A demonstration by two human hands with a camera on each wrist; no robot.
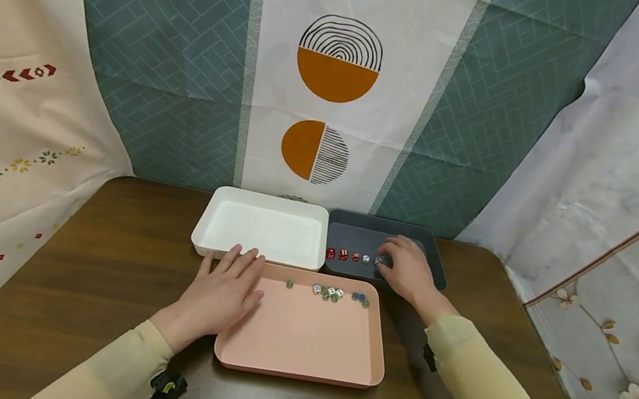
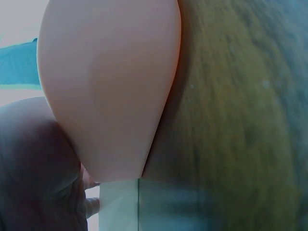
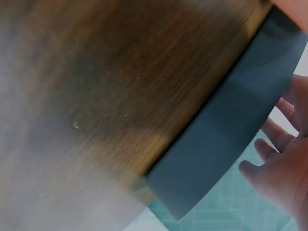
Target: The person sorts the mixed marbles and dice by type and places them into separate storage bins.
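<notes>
My right hand (image 1: 406,270) reaches over the dark grey tray (image 1: 426,247), its thumb and index finger at a small pale die (image 1: 378,260), which they seem to pinch. This die ends a row with another pale die (image 1: 366,259) and red dice (image 1: 344,255). In the right wrist view, the other fingers (image 3: 274,134) of that hand are bent and spread above the tray wall. My left hand (image 1: 219,296) lies with fingers extended over the left rim of the pink tray (image 1: 300,346), fingertips near the white tray's front edge. Nothing shows in its grasp.
Along the pink tray's far side lie white dice (image 1: 316,289), green marbles (image 1: 289,284) and blue marbles (image 1: 362,298). The white tray (image 1: 263,225) stands beside the dark grey one. All rest on a wooden table (image 1: 109,262) before a patterned curtain (image 1: 183,61).
</notes>
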